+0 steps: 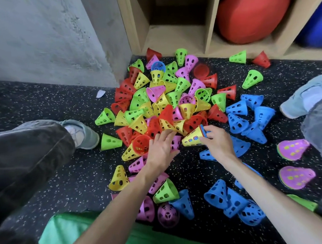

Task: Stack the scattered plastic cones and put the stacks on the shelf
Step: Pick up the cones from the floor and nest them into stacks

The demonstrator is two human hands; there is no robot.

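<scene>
A big heap of perforated plastic cones (165, 101) in red, yellow, green, pink and blue lies scattered on the dark speckled floor. My right hand (216, 141) grips a short stack of nested cones (193, 138), yellow outermost, lying on its side with the tip pointing left. My left hand (162, 146) reaches into the heap with fingers extended, fingertips on a yellow cone (166, 124) and palm over a pink one. Loose blue cones (243, 116) lie to the right. The wooden shelf (176, 35) stands behind the heap, its left compartment bare.
Two finished stacks, pink outermost (292, 149) (296, 176), lie at the right by my leg. My shoes (83, 130) (309, 95) flank the heap. A red cushion (253, 9) and a blue one (319, 23) fill other shelf compartments. A grey wall (36, 39) rises at left.
</scene>
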